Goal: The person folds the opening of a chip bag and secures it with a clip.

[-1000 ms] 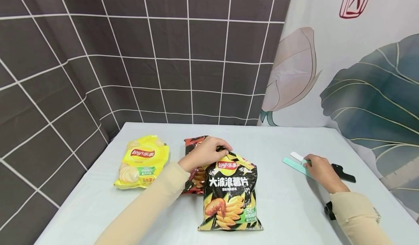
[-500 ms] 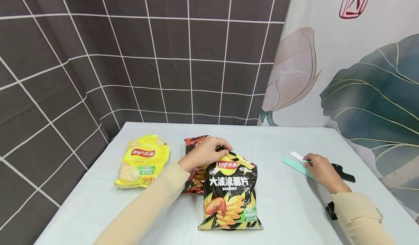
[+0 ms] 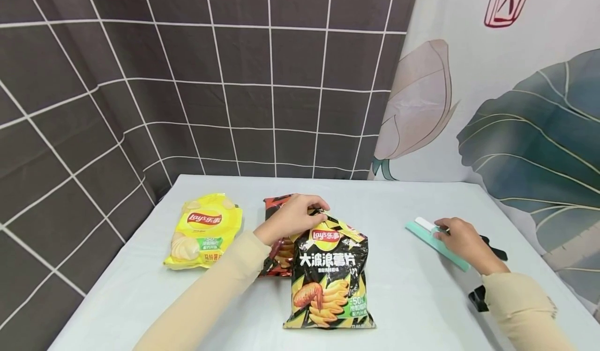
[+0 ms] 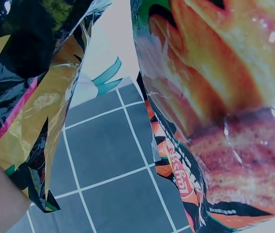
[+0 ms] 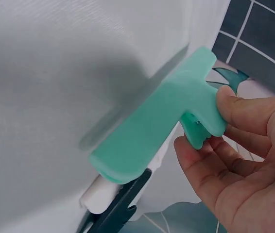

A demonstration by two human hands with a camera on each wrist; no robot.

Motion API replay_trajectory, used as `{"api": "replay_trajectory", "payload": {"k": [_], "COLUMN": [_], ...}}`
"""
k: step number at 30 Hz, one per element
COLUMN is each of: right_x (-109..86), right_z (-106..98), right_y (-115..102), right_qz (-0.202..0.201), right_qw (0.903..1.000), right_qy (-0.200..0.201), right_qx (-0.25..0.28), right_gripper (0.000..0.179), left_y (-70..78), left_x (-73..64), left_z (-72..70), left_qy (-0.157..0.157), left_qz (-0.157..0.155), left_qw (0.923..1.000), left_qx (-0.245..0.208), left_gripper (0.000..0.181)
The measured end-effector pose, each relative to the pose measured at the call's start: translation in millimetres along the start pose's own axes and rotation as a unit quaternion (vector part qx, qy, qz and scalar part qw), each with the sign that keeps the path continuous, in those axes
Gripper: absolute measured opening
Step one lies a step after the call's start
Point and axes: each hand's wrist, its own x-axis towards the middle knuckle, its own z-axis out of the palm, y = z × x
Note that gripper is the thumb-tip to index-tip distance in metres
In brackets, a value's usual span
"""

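Note:
In the head view my left hand (image 3: pixel 296 216) grips the top edge of a black and yellow chip bag (image 3: pixel 330 283), which stands upright. A red chip bag (image 3: pixel 283 260) is partly hidden behind it. The left wrist view has the black bag (image 4: pixel 30 97) on the left and the red bag (image 4: pixel 234 97) on the right. At the right, my right hand (image 3: pixel 464 240) pinches the grip tabs of a teal bag clip (image 3: pixel 451 255). Up close, thumb and fingers squeeze the teal clip (image 5: pixel 142 121) by those tabs.
A yellow chip bag (image 3: pixel 206 231) lies at the table's left. Beside the teal clip are a white clip (image 3: pixel 423 223) and a black clip (image 3: pixel 497 250), partly covered by the right hand. A dark grid-patterned cloth (image 3: pixel 244 106) hangs behind the table.
My right hand has shifted slightly right, and the teal clip has come with it, showing more of its length. The left hand and the black bag have barely moved.

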Motion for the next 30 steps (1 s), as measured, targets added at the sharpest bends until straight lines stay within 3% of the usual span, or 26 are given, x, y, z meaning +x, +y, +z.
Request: {"api": "replay_trajectory", "payload": {"k": [14,30], "right_x": [4.2,6.0], "right_z": [-9.8,-16.9], "right_y": [-9.9,-42.2], "right_qz": [-0.008,-0.059], "right_qw": [0.9999,0.9971], "right_qy": [-0.014,-0.004], "right_qx": [0.005,0.047], "right_gripper": [0.037,0.038], "left_y": [-1.2,-1.5], "left_x": [1.2,0.5], "left_z": [-3.7,-3.8], "left_qy": [0.015,0.01], "left_qz": [0.01,0.016], "left_qw": [0.9998,0.9998], "left_qx": [0.008,0.007], "left_gripper": [0.018,0.016]}}
